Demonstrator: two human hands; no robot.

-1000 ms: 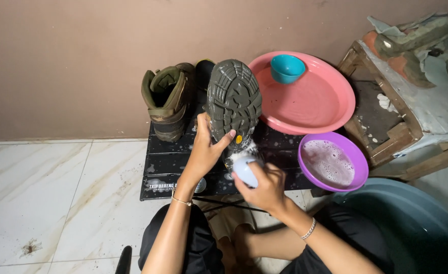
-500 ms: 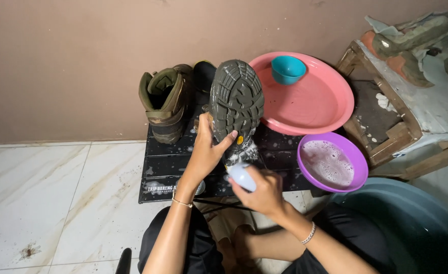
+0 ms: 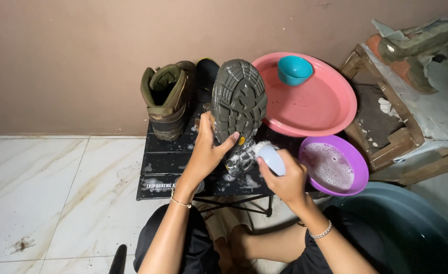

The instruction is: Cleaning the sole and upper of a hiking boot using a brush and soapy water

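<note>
Head view: at frame centre our left hand [image 3: 207, 152] still clamps the upturned olive-green, lug-soled boot [image 3: 238, 104] on the small black folding table [image 3: 168, 167]. Our right hand [image 3: 283, 177], closed around a pale scrubbing brush [image 3: 271, 158], has slid lower right, off the soapy heel.

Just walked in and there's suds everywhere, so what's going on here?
A person is scrubbing a boot over a small black table. The left hand holds it sole up, and the right hand works a pale brush at its soapy heel. The other boot stands upright beside it. A purple bowl of suds and a pink basin holding a teal cup sit to the right.
</note>
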